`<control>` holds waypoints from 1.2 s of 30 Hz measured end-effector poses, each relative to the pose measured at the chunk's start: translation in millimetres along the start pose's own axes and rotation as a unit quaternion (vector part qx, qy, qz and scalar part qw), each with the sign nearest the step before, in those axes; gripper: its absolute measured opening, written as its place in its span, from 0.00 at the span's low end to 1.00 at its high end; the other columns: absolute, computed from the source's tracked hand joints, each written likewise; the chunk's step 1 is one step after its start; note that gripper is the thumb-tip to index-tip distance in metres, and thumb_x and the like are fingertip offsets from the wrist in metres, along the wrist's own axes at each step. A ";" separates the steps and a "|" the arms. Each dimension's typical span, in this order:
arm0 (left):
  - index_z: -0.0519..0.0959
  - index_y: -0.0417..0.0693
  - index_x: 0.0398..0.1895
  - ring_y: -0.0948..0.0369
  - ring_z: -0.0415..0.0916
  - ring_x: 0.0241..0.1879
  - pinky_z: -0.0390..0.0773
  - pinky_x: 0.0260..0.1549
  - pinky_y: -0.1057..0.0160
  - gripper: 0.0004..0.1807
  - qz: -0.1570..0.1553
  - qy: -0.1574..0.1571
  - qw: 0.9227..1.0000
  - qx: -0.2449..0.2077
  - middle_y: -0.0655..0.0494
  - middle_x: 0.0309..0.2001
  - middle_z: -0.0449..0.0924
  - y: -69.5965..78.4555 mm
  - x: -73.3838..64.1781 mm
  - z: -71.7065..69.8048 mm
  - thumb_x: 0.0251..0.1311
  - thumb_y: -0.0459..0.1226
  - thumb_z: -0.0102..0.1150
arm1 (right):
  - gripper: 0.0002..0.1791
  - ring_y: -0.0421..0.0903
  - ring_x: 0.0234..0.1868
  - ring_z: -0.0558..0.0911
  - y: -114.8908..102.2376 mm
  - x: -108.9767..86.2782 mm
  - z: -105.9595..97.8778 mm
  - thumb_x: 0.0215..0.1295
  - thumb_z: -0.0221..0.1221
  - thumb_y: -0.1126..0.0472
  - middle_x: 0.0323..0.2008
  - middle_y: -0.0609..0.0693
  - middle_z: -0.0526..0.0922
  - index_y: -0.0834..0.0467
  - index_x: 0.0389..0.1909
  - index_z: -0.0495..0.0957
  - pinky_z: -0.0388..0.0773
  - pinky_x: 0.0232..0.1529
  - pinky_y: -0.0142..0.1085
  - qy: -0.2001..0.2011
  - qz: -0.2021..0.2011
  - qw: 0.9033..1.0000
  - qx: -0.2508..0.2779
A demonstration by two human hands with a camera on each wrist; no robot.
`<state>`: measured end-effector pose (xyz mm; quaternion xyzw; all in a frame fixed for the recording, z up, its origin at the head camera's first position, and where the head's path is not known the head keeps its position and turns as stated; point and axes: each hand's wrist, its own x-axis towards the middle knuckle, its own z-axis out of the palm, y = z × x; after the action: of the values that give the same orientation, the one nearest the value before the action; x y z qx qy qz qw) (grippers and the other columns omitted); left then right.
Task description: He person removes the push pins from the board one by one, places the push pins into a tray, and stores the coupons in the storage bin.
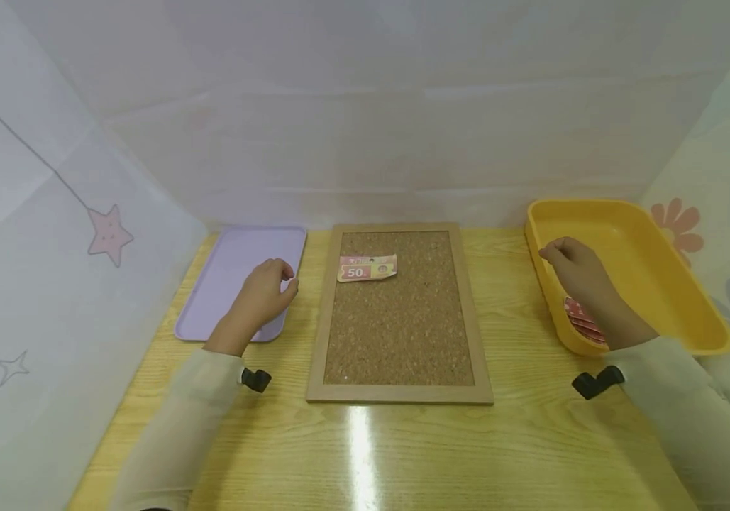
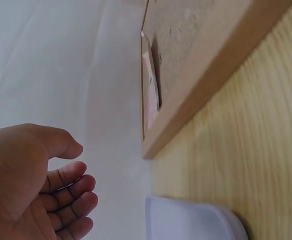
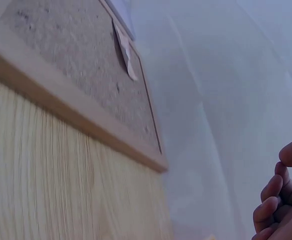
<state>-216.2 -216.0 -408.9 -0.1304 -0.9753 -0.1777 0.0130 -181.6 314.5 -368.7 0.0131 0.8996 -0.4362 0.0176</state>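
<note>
A red and yellow paper coupon point(image 1: 367, 268) marked 50 lies on the upper left of a wood-framed cork board point(image 1: 403, 319). Its right end curls up off the cork. To the left of the board, my left hand point(image 1: 264, 291) hovers over a lilac tray point(image 1: 237, 262), fingers loosely bent, thumb apart, nothing held. My right hand point(image 1: 578, 273) is above the left side of a yellow bin point(image 1: 645, 270). Its thumb tip is against or very near the forefinger point(image 3: 282, 172), and no object shows between them. Several red coupons point(image 1: 584, 321) lie in the bin, partly hidden by the right wrist.
Board, tray and bin stand in a row on a wooden table point(image 1: 416, 454). A pale sheet point(image 1: 365, 128) hangs behind them, with patterned sheets on both sides. Dark wrist mounts point(image 1: 597, 382) stick out from the sleeves.
</note>
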 end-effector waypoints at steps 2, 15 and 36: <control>0.73 0.38 0.47 0.49 0.71 0.45 0.72 0.47 0.49 0.16 0.005 -0.002 1.000 -0.005 0.42 0.45 0.75 8.2 3.3 0.1 0.69 0.42 0.49 | 0.30 0.52 0.41 0.65 -7.1 4.1 10.5 0.75 0.40 0.40 0.47 0.59 0.70 0.65 0.51 0.68 0.65 0.38 0.44 -0.009 -0.012 1.000 0.017; 0.71 0.39 0.57 0.49 0.71 0.53 0.71 0.54 0.50 0.21 0.013 -0.020 0.999 -0.026 0.45 0.51 0.73 35.7 10.8 9.2 0.69 0.44 0.51 | 0.25 0.58 0.52 0.67 -23.1 24.3 73.5 0.75 0.44 0.43 0.55 0.60 0.70 0.63 0.50 0.69 0.66 0.52 0.52 -0.071 -0.033 0.994 0.070; 0.70 0.41 0.60 0.48 0.71 0.56 0.70 0.56 0.50 0.24 0.018 -0.059 0.997 -0.040 0.44 0.56 0.73 80.5 57.5 40.0 0.69 0.46 0.53 | 0.23 0.56 0.57 0.74 -43.9 63.9 170.0 0.73 0.53 0.53 0.57 0.59 0.73 0.63 0.61 0.70 0.72 0.57 0.49 -0.101 -0.008 0.978 0.182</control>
<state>-250.1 -115.0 -414.7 -0.1583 -0.9641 -0.2081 -0.0469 -243.7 154.4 -442.2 -0.0352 0.7986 -0.5921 0.1024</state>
